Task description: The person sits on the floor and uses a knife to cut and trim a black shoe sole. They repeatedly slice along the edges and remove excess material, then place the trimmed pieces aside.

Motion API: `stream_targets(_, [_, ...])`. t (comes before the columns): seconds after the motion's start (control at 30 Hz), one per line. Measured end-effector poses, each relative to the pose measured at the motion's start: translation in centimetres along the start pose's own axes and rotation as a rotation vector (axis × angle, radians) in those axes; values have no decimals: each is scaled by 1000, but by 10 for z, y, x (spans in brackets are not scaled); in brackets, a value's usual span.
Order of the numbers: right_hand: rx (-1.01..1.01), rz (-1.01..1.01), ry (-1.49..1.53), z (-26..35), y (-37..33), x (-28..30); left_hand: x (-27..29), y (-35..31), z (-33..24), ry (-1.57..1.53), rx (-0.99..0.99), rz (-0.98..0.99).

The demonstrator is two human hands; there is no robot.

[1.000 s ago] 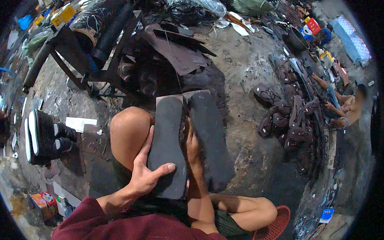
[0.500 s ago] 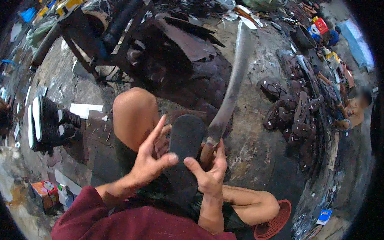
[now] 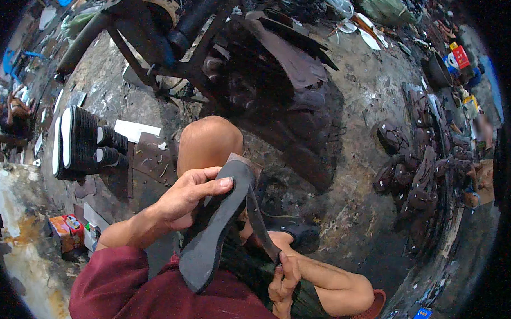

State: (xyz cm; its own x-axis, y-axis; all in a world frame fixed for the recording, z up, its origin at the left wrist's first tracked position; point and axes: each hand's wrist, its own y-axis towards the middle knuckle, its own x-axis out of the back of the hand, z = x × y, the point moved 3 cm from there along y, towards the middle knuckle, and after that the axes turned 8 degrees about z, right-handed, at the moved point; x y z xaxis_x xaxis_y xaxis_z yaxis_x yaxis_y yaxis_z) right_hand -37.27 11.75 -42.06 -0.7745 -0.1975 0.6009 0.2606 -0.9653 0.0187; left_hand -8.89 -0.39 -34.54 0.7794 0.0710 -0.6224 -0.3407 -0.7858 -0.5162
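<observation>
Trimming a dark rubber sole point(image 3: 210, 236), braced against my raised knee point(image 3: 210, 144): my left hand point(image 3: 184, 199) closes around its upper edge, and my right hand point(image 3: 282, 278) grips the knife point(image 3: 259, 218) just beside it. Shallow, steady strokes seem best.

Left hand point(image 3: 189, 197) grips the upper edge of the dark shoe sole point(image 3: 216, 225), fingers curled over it. Right hand point(image 3: 283, 278) sits below the sole, fist closed around a blade handle.
</observation>
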Motion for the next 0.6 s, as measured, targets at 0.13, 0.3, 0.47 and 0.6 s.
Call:
stream_targets(0.13, [45,38,72,-7,9,-2,0,3,1,-17,16,-31])
stream_targets(0.3, [103,-9,209,-19,25,-15,-4,7,-2,-10,23,13])
stream_targets(0.47, [83,94,198,-4,65,0,-3,6,1,36,29,29])
stream_targets(0.6, [106,220,96,20,100,30,-6,4,-5,68,31,55])
